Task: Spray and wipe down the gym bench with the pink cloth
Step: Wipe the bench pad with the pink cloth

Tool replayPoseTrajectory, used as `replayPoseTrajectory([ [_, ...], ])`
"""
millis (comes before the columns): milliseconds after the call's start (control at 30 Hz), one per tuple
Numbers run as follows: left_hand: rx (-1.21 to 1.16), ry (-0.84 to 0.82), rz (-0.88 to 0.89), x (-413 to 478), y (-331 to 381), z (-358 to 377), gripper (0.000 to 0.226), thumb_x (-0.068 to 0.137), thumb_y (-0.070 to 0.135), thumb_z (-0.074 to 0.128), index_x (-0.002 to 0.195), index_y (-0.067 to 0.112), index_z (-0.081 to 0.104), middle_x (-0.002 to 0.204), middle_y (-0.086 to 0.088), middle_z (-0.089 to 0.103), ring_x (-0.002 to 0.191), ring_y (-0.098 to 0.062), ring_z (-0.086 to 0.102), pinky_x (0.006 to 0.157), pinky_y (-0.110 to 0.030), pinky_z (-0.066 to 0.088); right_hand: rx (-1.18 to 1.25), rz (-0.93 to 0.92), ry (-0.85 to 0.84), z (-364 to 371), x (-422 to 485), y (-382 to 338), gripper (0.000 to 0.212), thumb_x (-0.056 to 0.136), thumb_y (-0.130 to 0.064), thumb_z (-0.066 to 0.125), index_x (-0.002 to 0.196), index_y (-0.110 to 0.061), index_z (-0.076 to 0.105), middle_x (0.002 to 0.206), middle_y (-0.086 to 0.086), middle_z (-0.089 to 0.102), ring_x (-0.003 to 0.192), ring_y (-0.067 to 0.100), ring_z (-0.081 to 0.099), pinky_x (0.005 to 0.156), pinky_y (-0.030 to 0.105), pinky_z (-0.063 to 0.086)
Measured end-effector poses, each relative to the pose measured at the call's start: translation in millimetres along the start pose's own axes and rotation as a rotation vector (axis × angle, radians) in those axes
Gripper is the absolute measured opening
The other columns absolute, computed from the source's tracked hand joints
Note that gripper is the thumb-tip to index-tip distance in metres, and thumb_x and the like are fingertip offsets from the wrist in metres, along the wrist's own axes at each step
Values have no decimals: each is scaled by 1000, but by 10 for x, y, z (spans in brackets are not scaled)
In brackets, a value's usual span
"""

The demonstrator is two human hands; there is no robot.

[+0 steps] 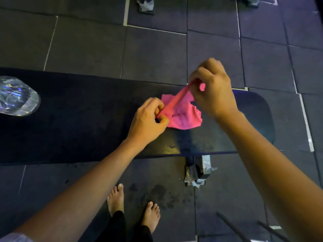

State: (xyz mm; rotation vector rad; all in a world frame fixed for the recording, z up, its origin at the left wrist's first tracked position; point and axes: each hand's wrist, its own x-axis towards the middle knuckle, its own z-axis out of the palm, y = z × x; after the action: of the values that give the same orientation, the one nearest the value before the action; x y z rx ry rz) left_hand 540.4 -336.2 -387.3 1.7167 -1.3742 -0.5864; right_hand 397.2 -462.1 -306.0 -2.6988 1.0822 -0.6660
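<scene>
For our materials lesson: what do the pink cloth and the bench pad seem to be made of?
Pink cloth: probably terry or microfibre; fuzzy nap, limp folds between the hands. Bench pad: likely dark vinyl or leatherette over padding; smooth, with a faint sheen.

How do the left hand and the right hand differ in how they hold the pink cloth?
The left hand pinches the pink cloth low, close to the bench; the right hand pinches it higher and farther away. Both grip one stretched edge, and the rest hangs down.
</scene>
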Motion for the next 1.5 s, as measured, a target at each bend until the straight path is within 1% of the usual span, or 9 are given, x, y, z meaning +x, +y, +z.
replayPoseTrajectory([
  [133, 40, 97, -26, -64, -39, -23, 10, 68, 3, 60, 74, 7, 54, 78, -5, 50, 64, -19, 47, 54, -35, 44, -39, 3, 72, 134, -376, 17, 3, 76, 6, 65, 78, 3, 65, 82, 21, 59, 75, 38, 54, 63, 42, 43],
  [400, 398, -101, 193, -358, -157, -36, 18, 68, -1, 56, 83, 4, 65, 85, -13, 58, 76, -32, 54, 60, -46, 48, -11, 174, -323, 483, -1282, 87, 27, 78, -9, 66, 103, -9, 73, 105, 11, 69, 93, 37, 61, 75, 44, 50],
  [500, 269, -44, 147, -350, -142, -74, 17, 73, -6, 58, 85, 0, 68, 87, -14, 61, 73, -27, 56, 62, -40, 52, -62, 83, -339, 456, -1202, 137, 26, 81, -20, 72, 105, -8, 70, 103, 11, 69, 91, 35, 63, 72, 41, 49],
  [667, 84, 91, 38, -36, 201, -190, 10, 67, 0, 60, 68, 3, 69, 69, -10, 59, 53, -17, 50, 47, -28, 42, -135, -108, -438, 279, -790, 171, 27, 68, 5, 72, 94, 3, 67, 85, 24, 61, 75, 43, 59, 53, 44, 53],
  [867, 201, 144, 42, 449, 308, -498, 20, 73, 1, 54, 83, 5, 72, 87, -8, 64, 73, -16, 57, 63, -16, 40, 114, 156, -115, -153, -155, 201, 26, 77, -2, 65, 101, -6, 75, 90, 20, 69, 85, 39, 61, 78, 39, 49],
  [1067, 261, 59, 324, 457, 349, -740, 30, 77, 6, 52, 98, 7, 73, 102, -5, 72, 92, -21, 62, 82, -19, 47, 66, 61, 114, -275, -386, -19, 21, 81, 0, 66, 99, -5, 74, 95, 17, 68, 83, 36, 57, 74, 22, 33],
  [1133, 299, -73, 371, 228, 238, -743, 30, 74, 2, 55, 96, 7, 74, 101, -4, 73, 90, -24, 62, 79, -35, 53, 60, 69, 16, -233, -674, -53, 20, 78, -3, 68, 96, -8, 75, 94, 14, 70, 83, 36, 58, 76, 29, 42],
  [1300, 530, -530, 262, -497, -136, -577, 37, 79, 16, 57, 113, 20, 70, 125, 4, 65, 111, -21, 57, 85, -38, 42, -42, 298, -603, 67, -1433, -282, 31, 81, -6, 65, 106, -22, 74, 117, -1, 69, 105, 33, 60, 86, 46, 47],
  [1500, 464, -180, 152, -796, -449, -702, 35, 87, 27, 51, 118, 17, 65, 128, 3, 62, 113, -18, 58, 96, -42, 41, 5, 153, -330, 353, -1348, -523, 63, 86, -53, 51, 140, -22, 49, 152, 10, 41, 140, 34, 37, 106, 54, 34],
])
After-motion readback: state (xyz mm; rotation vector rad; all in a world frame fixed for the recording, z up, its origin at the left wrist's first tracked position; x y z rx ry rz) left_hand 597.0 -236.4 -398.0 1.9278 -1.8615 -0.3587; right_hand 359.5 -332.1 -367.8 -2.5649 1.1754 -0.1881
